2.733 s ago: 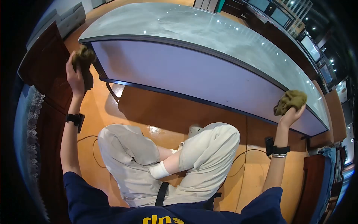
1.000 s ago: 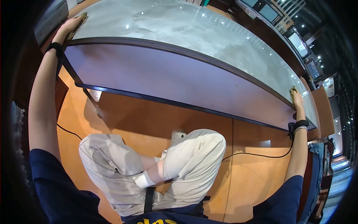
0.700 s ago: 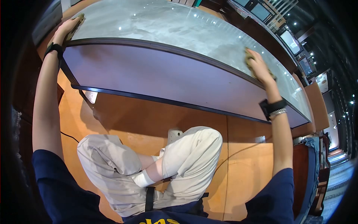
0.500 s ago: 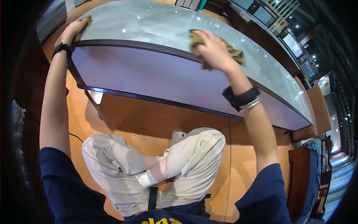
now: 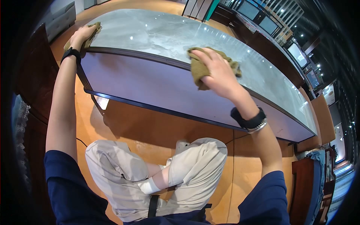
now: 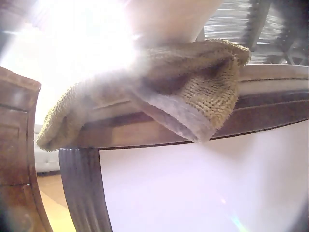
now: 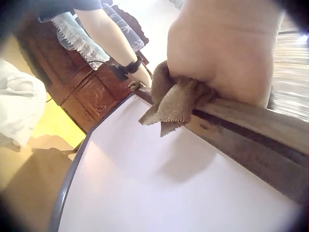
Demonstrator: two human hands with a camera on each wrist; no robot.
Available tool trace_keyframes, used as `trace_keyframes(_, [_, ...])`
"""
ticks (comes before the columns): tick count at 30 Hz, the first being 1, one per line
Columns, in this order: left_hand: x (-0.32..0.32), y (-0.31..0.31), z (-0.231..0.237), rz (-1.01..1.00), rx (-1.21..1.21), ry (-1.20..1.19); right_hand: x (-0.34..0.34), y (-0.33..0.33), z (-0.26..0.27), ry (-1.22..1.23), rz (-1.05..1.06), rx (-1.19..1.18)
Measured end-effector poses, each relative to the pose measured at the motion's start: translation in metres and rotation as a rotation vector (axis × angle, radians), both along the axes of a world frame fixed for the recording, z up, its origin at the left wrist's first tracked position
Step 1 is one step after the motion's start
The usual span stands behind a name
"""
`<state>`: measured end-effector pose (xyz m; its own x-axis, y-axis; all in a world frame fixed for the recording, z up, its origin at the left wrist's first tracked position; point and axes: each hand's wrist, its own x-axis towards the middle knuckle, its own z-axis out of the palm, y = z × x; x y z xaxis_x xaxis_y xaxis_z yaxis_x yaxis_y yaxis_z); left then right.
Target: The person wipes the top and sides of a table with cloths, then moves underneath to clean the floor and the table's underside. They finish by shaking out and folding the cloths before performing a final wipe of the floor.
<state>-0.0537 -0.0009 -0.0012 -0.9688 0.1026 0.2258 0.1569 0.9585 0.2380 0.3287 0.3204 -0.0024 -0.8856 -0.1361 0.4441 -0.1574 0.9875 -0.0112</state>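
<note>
My left hand (image 5: 80, 36) rests at the near left corner of a glossy grey tabletop (image 5: 120, 26), holding an olive-brown cloth (image 5: 92, 36) on it. In the left wrist view this towelling cloth (image 6: 217, 92) drapes over the table's rim, one fold hanging down; my fingers are hidden there. Near the middle of the long near edge, my right hand (image 5: 222, 75) grips a second olive cloth (image 5: 198, 71), with fingers over the top and thumb lower down. Two corners of that cloth (image 7: 169, 108) hang below the edge in the right wrist view.
Below the dark rim runs a pale side panel (image 5: 150, 82) with a dark lower rail. My crossed legs (image 5: 157, 172) are on the orange floor in front. Dark wooden furniture (image 5: 37, 71) stands at left, and a brown chair (image 5: 322, 118) beyond the table's right end.
From being held up off the tabletop, both cloths came down onto it. My right hand then slid its cloth left from the right end to the middle; my left stays at its corner.
</note>
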Motion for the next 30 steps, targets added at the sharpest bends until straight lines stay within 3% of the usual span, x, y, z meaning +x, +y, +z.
trace_keyframes(6, [-0.010,-0.005,0.000,-0.032,0.029,-0.044,0.073,0.120,0.004,-0.125,-0.239,-0.162])
trace_keyframes(8, [-0.022,-0.013,-0.006,-0.117,0.128,-0.024,0.112,0.192,-0.007,-0.081,-0.416,-0.193])
trace_keyframes(10, [-0.025,-0.013,-0.002,-0.184,0.149,-0.125,0.160,0.237,-0.001,-0.122,-0.731,-0.213])
trace_keyframes(12, [-0.053,-0.024,-0.014,-0.399,0.261,-0.095,0.209,0.282,0.003,-0.189,-0.990,-0.180])
trace_keyframes(14, [-0.137,-0.040,-0.046,-0.486,0.425,-0.089,0.256,0.325,0.001,-0.227,-1.096,-0.155])
trace_keyframes(16, [-0.166,-0.048,-0.053,-0.512,0.361,-0.052,0.290,0.344,0.003,-0.261,-1.321,-0.221])
trace_keyframes(19, [-0.099,-0.036,-0.026,-0.557,0.745,-0.604,0.307,0.361,-0.001,-0.240,-1.360,-0.247])
trace_keyframes(20, [-0.109,-0.045,-0.021,-0.480,0.830,-0.685,0.297,0.349,0.004,-0.255,-1.387,-0.231])
trace_keyframes(21, [-0.088,-0.043,-0.012,-0.422,0.839,-0.663,0.292,0.344,0.008,-0.260,-1.402,-0.233])
trace_keyframes(24, [0.014,-0.009,0.006,-0.218,0.759,-0.291,0.278,0.339,0.011,-0.296,-1.475,-0.280])
trace_keyframes(26, [0.044,0.003,0.016,-0.164,0.728,-0.186,0.273,0.341,0.011,-0.304,-1.556,-0.233])
trace_keyframes(30, [0.000,-0.018,0.004,-0.199,0.629,-0.134,0.289,0.409,-0.006,-0.348,-1.537,-0.198])
